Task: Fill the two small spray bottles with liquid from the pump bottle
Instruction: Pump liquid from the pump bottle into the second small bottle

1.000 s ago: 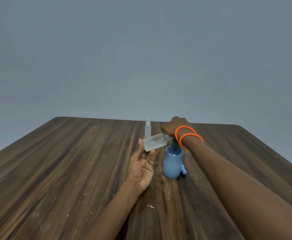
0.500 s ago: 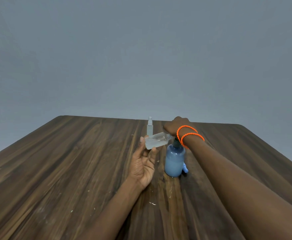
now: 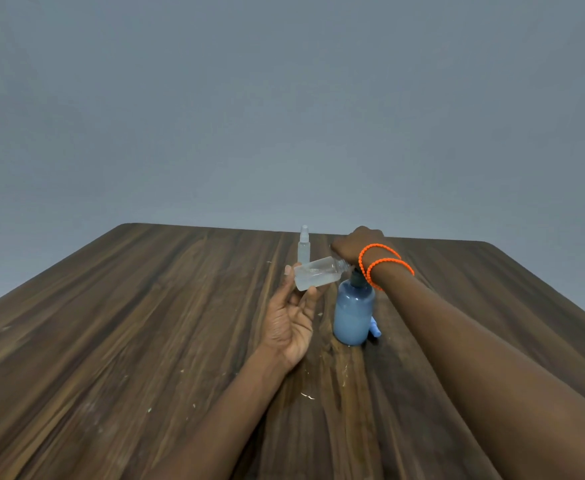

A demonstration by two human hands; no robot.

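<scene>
My left hand (image 3: 289, 315) holds a small clear spray bottle (image 3: 317, 278) tilted almost on its side, its open neck pointing right under the pump spout. This bottle is partly filled with clear liquid. My right hand (image 3: 355, 244), with two orange bead bracelets on the wrist, rests on top of the pump head of the blue pump bottle (image 3: 352, 315), which stands on the wooden table (image 3: 145, 323). The pump head is hidden under the hand. A second small spray bottle (image 3: 304, 244), capped, stands upright behind the tilted one.
A small light-blue piece (image 3: 375, 331) lies on the table against the right side of the pump bottle's base. Small white flecks dot the wood near me. A plain grey wall rises behind the table's far edge.
Both hands and the bottles stay nearly in place; the tilted bottle remains at the spout. The view shifts slightly, nothing else moves.
</scene>
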